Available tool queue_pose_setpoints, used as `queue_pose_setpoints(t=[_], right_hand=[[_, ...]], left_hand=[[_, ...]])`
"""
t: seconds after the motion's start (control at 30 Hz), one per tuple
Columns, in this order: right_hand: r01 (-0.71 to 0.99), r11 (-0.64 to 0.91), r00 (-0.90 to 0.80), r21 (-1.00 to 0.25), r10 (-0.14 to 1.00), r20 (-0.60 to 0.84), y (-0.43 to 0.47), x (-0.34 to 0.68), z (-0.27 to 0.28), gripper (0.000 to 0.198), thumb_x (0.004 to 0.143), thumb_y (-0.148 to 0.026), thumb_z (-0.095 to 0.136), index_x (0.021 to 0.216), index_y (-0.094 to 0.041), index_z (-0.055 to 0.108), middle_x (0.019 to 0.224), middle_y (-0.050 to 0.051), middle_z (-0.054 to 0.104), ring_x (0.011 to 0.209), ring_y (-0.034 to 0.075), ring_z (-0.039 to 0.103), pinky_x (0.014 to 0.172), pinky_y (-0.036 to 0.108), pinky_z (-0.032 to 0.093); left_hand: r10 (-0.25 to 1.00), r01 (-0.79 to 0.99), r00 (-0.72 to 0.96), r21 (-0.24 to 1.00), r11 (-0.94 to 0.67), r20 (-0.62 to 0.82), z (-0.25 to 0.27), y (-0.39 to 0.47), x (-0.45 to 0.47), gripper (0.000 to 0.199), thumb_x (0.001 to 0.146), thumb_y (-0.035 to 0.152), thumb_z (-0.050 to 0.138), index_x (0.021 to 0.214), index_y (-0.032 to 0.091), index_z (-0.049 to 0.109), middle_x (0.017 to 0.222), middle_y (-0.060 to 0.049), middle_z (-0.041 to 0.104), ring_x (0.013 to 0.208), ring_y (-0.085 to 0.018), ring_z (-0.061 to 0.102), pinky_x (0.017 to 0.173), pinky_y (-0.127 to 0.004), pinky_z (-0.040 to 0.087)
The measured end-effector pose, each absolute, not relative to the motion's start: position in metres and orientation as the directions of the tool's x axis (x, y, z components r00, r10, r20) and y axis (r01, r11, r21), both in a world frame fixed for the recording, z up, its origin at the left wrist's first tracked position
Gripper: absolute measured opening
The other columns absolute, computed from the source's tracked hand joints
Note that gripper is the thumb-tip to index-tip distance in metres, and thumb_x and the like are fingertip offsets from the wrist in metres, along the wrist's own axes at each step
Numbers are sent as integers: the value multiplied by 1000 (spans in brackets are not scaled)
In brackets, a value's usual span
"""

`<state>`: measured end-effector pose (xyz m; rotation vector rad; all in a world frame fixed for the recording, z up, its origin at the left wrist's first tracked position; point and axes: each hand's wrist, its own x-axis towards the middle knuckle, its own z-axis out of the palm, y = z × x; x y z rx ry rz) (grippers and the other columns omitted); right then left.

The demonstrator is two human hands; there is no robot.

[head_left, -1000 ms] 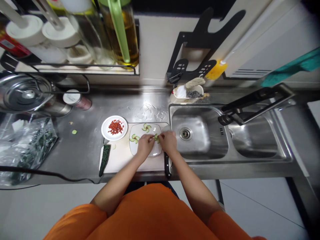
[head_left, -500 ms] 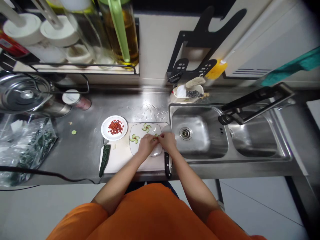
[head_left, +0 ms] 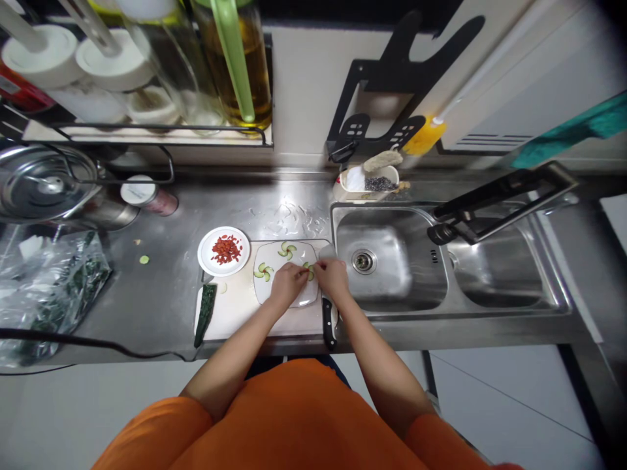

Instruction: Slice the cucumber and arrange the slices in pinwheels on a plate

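Note:
Over a square plate (head_left: 294,301) with a dark rim line, my left hand (head_left: 289,285) has its fingers pinched together beside the right-hand group of cucumber slices (head_left: 310,274). My right hand (head_left: 333,279) is at the plate's right edge, its fingers also closed at that group. A speck of red shows by the left fingertips; what either pinch holds is too small to make out. Two more fans of cucumber slices, the left one (head_left: 263,271) and the far one (head_left: 287,250), lie on the plate with red bits at their centres. Left of it, a round white plate (head_left: 204,261) bears small red berries (head_left: 226,249).
Under the plate is a white cutting board (head_left: 230,320), with a cucumber piece (head_left: 206,313) at its left and a black-handled knife (head_left: 328,323) at its right. A double sink (head_left: 392,261) adjoins it. A plastic bag (head_left: 59,294) and a pot (head_left: 44,186) stand left.
My right hand has shifted slightly right, away from the left fingertips, so more of the right-hand cucumber group shows. My left hand has barely moved.

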<state>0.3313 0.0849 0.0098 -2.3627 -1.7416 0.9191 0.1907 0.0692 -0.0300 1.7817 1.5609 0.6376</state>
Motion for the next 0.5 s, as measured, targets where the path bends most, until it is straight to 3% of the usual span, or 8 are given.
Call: queue_pose_setpoints(t=[0.5], right_hand=[[856, -236, 71, -460, 935, -349, 79, 332, 6, 25, 83, -25, 49, 87, -21, 74, 86, 3, 70, 85, 16, 56, 81, 25, 34]], left_hand=[[985, 625, 168, 778, -68, -49, -32, 67, 190, 14, 77, 18, 64, 89, 20, 71, 77, -2, 62, 75, -12, 58, 72, -25, 48]])
